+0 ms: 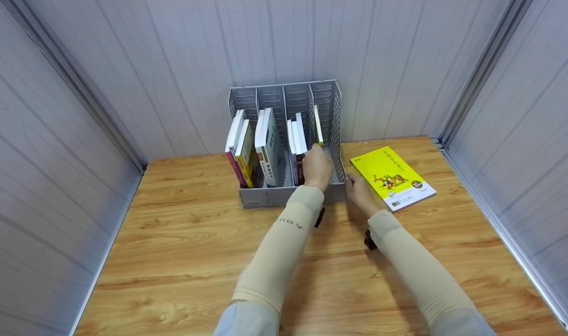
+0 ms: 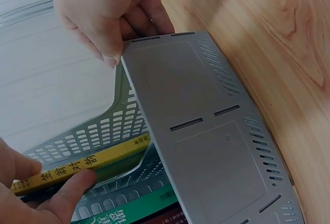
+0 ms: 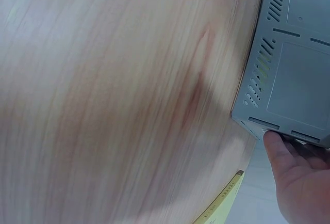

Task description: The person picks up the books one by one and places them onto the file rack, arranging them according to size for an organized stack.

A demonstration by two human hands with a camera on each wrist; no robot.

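Observation:
A grey file organizer [image 1: 291, 197] with upright compartments stands against the back wall, holding several books. My left hand [image 1: 318, 165] is inside its right-hand compartment. In the left wrist view the thumb and fingers of that left hand [image 2: 56, 188] pinch a thin book with a yellow spine [image 2: 82, 164], which stands between the dividers. My right hand [image 1: 358, 190] grips the organizer's front right corner. The right wrist view shows the right hand [image 3: 301, 177] with its thumb at the organizer's [image 3: 299, 84] edge; some of its fingers are hidden behind the side wall.
A yellow book [image 1: 391, 177] with a cartoon picture lies flat on the wooden table [image 1: 186, 252], right of the organizer. White books [image 1: 265, 144] and a yellow-spined one [image 1: 245, 154] lean in the left compartments. Panelled walls [image 1: 181, 70] enclose the table at back and sides.

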